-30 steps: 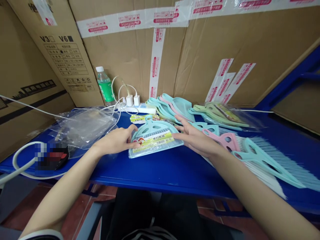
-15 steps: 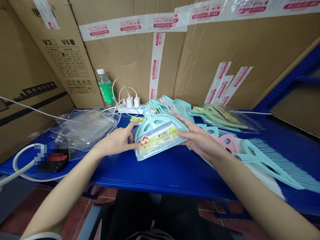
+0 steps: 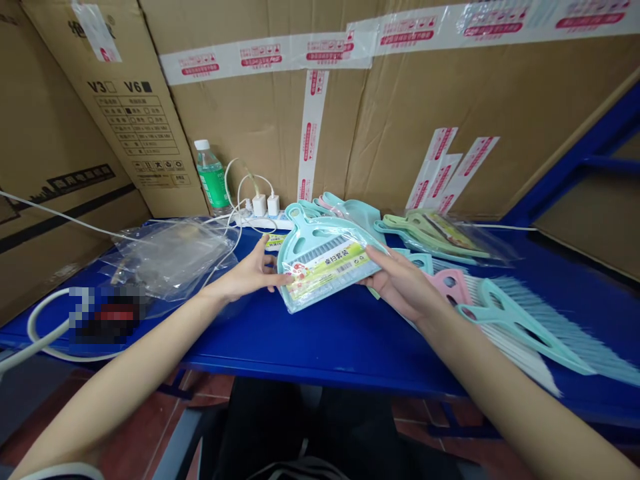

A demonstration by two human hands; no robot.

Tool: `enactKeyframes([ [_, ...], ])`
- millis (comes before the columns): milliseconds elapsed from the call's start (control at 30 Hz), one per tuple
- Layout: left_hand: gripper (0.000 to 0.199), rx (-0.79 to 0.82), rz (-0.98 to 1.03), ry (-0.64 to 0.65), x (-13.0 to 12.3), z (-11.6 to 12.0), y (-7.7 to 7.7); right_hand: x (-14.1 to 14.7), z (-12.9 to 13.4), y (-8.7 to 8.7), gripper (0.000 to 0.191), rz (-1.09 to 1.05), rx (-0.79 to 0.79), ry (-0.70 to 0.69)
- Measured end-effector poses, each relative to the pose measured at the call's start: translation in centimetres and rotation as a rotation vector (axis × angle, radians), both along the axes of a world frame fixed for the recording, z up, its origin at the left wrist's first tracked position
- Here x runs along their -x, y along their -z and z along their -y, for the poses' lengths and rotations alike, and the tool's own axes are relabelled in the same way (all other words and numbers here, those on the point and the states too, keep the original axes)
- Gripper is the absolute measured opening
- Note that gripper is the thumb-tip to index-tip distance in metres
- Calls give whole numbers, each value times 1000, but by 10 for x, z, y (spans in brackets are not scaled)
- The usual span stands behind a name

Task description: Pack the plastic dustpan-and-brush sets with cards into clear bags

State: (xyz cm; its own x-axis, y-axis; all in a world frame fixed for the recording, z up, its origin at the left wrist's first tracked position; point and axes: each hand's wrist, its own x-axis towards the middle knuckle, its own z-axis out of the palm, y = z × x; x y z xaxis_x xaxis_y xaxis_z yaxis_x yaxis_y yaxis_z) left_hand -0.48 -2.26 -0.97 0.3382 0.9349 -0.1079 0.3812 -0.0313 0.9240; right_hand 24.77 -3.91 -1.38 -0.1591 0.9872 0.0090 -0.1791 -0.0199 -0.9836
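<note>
Under the wrapped dustpan's (image 3: pixel 327 263) right edge, the right hand's (image 3: pixel 400 283) lower fingers disappear, its thumb pinching the top.

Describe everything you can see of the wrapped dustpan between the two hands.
The dustpan is pale turquoise, apparently plastic, with a looped handle and cut-outs. Shiny clear film covers it, a brush's grey-blue bristles and a yellow-green printed card. It tilts over the blue table, handle pointing away; the right hand grips one side, the left hand's thumb touches the other.
</note>
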Motion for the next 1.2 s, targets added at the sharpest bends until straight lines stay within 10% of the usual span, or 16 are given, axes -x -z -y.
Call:
enactKeyframes([
  [500,85,134,343,46,-18,10,5,16,7,11,26,-56,100,-251],
  [733,43,94,366,23,-14,5,8,12,5,11,26,-77,137,-155],
  [1200,41,203,487,-69,-8,-2,-7,-3,0,2,54,118,62,-191],
])
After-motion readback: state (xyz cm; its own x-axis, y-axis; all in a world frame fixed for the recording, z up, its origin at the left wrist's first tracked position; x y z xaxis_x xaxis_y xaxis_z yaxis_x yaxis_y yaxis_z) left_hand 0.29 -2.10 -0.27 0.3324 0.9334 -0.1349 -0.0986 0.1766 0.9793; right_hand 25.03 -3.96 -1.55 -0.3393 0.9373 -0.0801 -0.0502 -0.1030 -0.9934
